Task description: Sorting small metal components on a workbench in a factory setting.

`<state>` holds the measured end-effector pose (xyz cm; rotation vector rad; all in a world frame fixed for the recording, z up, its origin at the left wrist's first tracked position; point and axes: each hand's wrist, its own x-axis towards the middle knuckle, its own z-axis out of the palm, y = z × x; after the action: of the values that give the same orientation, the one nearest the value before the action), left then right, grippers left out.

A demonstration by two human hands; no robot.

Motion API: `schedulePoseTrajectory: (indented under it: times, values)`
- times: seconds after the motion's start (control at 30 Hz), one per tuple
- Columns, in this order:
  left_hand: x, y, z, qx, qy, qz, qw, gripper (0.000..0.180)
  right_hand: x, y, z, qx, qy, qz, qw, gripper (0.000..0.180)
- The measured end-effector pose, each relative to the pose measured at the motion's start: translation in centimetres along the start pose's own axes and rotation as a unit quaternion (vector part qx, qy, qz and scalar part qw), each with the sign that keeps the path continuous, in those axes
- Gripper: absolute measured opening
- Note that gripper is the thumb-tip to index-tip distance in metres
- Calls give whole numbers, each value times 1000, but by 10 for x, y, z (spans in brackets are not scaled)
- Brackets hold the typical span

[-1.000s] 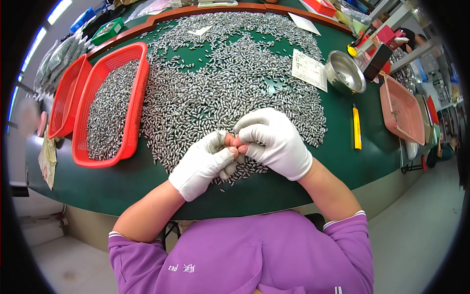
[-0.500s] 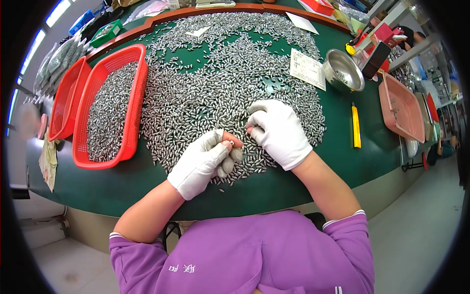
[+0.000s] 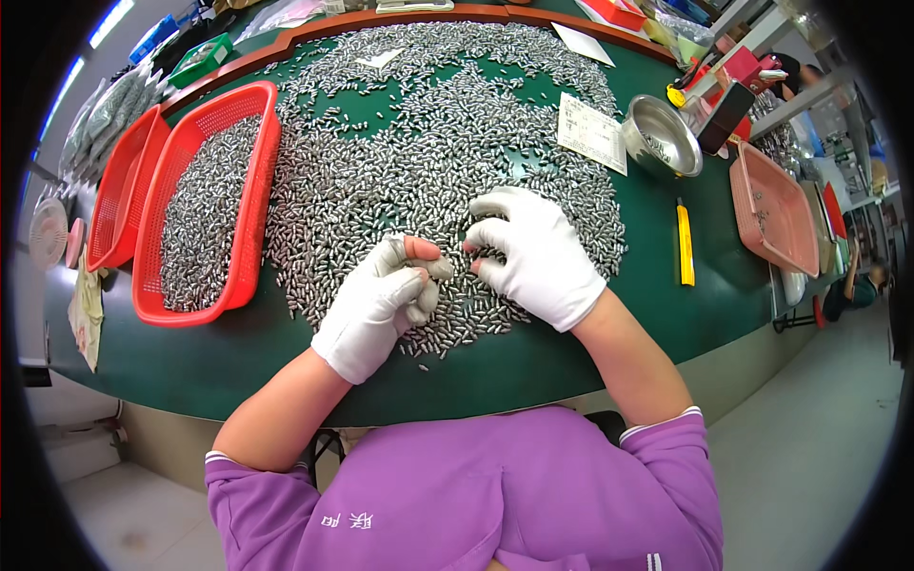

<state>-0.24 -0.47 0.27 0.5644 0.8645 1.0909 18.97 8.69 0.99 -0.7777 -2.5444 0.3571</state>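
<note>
Many small silver spindle-shaped metal pieces [image 3: 362, 195] lie loose across the green table. My left hand [image 3: 376, 309], in a white glove with the index fingertip and thumb tip bare, is low over their near edge. Its fingers are curled in and the thumb is close to the index finger; whatever they hold is too small or hidden to make out. Just to its right, my gloved right hand [image 3: 543, 262] bends over the pieces with thumb and fingertips drawn together at the pile. I cannot make out what is between them.
A red perforated basket [image 3: 267, 181] of metal pieces stands at left beside another red basket [image 3: 112, 205]. To the right are a printed paper slip [image 3: 592, 135], a steel bowl [image 3: 690, 157], a yellow cutter [image 3: 685, 243] and a pink basket [image 3: 795, 252]. A wooden rim [image 3: 314, 30] borders the far side.
The small metal piece seen at my left thumb and index finger is no longer visible there. My left hand has shifted slightly left; my right fingertips have come lower onto the pieces.
</note>
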Motion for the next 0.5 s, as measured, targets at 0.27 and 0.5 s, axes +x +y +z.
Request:
schedulePoseTrajectory:
  times: [0.27,0.5]
  values:
    - [1,0,-2,-9,-5,-8,1000,19,2,0,12,-6,87,-7,996,10]
    - [2,-1,-1,-14,-12,5,1000,18,2,2,14,-40,81,-8,996,7]
